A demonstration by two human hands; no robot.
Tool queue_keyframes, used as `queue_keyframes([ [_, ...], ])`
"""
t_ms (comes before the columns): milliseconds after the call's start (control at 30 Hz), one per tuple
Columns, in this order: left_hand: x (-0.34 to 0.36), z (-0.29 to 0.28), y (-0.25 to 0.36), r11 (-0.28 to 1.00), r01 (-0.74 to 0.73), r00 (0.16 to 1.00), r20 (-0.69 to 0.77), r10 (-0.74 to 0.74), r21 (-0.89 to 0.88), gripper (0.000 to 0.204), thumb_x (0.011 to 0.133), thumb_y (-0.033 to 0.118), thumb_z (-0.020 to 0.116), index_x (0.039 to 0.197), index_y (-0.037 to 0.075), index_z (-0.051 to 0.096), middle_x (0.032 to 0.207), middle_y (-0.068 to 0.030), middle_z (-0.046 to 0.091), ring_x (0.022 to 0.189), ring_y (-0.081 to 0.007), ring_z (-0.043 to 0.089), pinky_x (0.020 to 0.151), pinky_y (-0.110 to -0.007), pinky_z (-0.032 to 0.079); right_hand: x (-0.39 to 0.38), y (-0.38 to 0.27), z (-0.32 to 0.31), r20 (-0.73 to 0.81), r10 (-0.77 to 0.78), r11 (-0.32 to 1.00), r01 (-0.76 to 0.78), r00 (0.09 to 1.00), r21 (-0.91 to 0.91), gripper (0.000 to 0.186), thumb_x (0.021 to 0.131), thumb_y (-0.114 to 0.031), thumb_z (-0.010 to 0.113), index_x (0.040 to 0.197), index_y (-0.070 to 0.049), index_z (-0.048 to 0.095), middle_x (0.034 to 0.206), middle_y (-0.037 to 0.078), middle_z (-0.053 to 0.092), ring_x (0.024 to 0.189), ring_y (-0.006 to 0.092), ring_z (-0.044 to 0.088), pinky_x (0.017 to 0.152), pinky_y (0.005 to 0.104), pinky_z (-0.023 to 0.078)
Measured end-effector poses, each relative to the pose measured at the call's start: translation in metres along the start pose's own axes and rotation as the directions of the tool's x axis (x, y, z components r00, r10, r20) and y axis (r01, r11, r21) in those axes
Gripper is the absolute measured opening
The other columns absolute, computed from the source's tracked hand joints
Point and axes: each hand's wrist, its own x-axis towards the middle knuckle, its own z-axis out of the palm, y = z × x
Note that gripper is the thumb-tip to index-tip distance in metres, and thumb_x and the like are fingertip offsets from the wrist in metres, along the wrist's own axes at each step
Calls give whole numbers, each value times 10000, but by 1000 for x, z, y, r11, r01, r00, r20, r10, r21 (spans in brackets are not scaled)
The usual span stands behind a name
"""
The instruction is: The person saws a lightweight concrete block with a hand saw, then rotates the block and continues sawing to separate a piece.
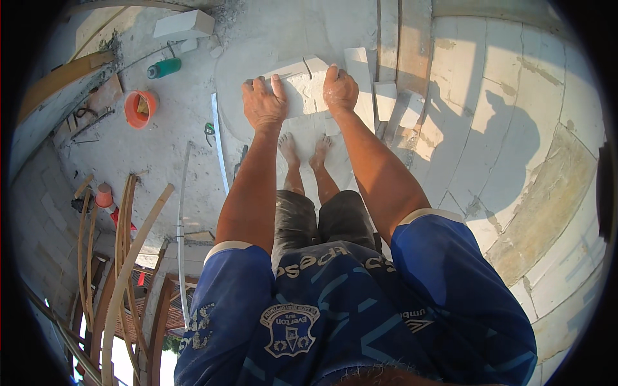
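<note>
A white lightweight concrete block is held out over the floor in front of my feet. A dark gap cuts into its far edge, and a jagged line runs down its near face; I cannot tell whether it is fully split. My left hand grips the left end, thumb on the near face. At the right end, my right hand is closed with its fingers curled over the top. Just right of that hand stand a long white block and a smaller white block.
On the left are an orange bucket, a green bottle and a white block. A metal straightedge lies beside a small green tape measure. Wooden poles lean at lower left. A block wall rises on the right.
</note>
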Motion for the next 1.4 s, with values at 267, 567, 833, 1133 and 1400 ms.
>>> queue_keyframes([
  [267,1,2,-2,999,-43,999,-29,43,16,534,1033,524,535,1176,34,692,1248,-209,613,1112,-403,650,943,-482,541,1,1,1,17,9,1000,-8,1000,-8,562,1017,-455,462,962,23,753,951,305,729,936,479,703,883,542,554],
  [567,10,1,-4,999,-44,999,-13,44,-5,558,1023,530,546,1166,16,705,1258,-221,607,1129,-412,639,935,-489,548,3,-10,-1,40,38,999,-38,998,16,563,1010,-463,468,999,18,762,956,318,725,932,485,703,882,538,557],
  [833,19,-3,-3,999,-28,999,24,28,19,594,1016,570,523,1108,8,692,1217,-210,620,1077,-404,657,904,-492,554,5,-19,0,11,98,995,-98,995,18,555,983,-463,469,929,4,764,934,303,731,906,470,713,861,540,566],
  [1133,20,-3,-4,999,-40,999,28,40,13,607,1004,580,532,1096,1,687,1188,-216,615,1037,-415,668,884,-503,557,-12,-9,11,-141,28,997,-17,990,77,544,992,-452,462,893,-1,749,913,302,723,875,486,704,831,550,574],
  [1400,14,-8,-26,961,-276,956,102,276,-11,549,1016,549,549,1089,21,682,1189,-204,614,1037,-418,663,886,-501,555,-38,8,24,-219,46,998,-38,975,42,421,1009,-307,486,827,16,684,894,277,710,814,476,683,763,551,574],
])
